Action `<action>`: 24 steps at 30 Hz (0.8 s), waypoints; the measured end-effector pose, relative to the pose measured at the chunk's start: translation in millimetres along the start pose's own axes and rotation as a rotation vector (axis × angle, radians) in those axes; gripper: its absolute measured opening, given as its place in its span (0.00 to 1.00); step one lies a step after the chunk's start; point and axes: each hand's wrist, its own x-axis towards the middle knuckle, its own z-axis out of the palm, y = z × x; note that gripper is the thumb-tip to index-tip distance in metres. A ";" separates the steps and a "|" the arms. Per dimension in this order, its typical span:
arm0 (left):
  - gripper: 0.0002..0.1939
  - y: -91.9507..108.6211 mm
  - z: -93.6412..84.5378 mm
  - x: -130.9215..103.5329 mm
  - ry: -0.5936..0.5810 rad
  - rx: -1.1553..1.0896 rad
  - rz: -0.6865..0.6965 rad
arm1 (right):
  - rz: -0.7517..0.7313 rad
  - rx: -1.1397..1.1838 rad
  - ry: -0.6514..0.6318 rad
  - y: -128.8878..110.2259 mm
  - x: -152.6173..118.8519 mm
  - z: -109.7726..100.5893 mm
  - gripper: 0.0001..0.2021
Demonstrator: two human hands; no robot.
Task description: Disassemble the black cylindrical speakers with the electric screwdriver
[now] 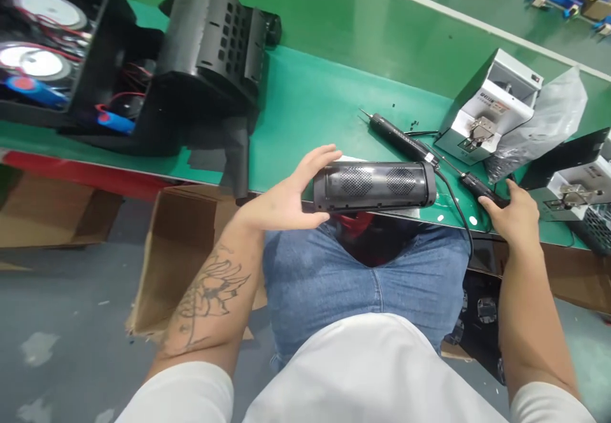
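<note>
A black speaker housing (377,186) with two perforated grille patches lies across the table's front edge. My left hand (300,191) is at its left end, thumb and fingers spread apart around that end. On the right, my right hand (515,213) has its fingers round the rear of a black electric screwdriver (480,189), whose bit points up and left toward the housing. Behind the housing, a second black screwdriver (398,137) rests on the green mat (305,105), its tip pointing to the upper left.
Two screw feeder boxes (491,108) (573,187) stand at the right, with a clear plastic bag (539,130) between them. Black housings (210,48) with wires and blue cells fill the left. Cardboard boxes (172,251) stand below the table. A cable hangs over the front edge.
</note>
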 end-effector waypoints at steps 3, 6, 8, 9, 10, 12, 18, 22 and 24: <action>0.59 7.1 19.1 -13.9 0.144 0.042 0.016 | 0.013 -0.144 -0.097 8.5 8.0 1.3 0.37; 0.53 22.6 51.4 -28.6 0.458 0.149 0.068 | -0.051 -0.247 -0.094 16.9 5.8 3.5 0.32; 0.39 38.1 83.7 -31.7 0.598 0.232 0.139 | -0.087 -0.292 -0.049 21.9 1.2 1.0 0.30; 0.28 47.3 102.2 -29.1 0.574 0.265 0.194 | -0.099 -0.308 -0.012 24.4 -2.2 -1.7 0.30; 0.18 57.6 121.3 -23.2 0.466 0.284 0.299 | -0.106 -0.322 0.032 27.4 -6.7 -5.3 0.31; 0.06 81.2 158.0 -1.6 0.268 0.300 0.576 | -0.111 -0.337 0.130 36.1 -18.8 -14.7 0.35; 0.21 166.5 228.6 91.9 0.128 0.339 0.702 | -0.346 -0.410 0.431 100.5 -73.6 -47.8 0.38; 0.37 211.7 250.5 129.5 -0.059 0.369 0.658 | -0.762 -0.470 0.819 140.5 -126.6 -51.6 0.20; 0.35 226.7 257.5 135.0 -0.113 0.319 0.682 | -0.696 -0.326 1.031 144.4 -156.0 -41.3 0.18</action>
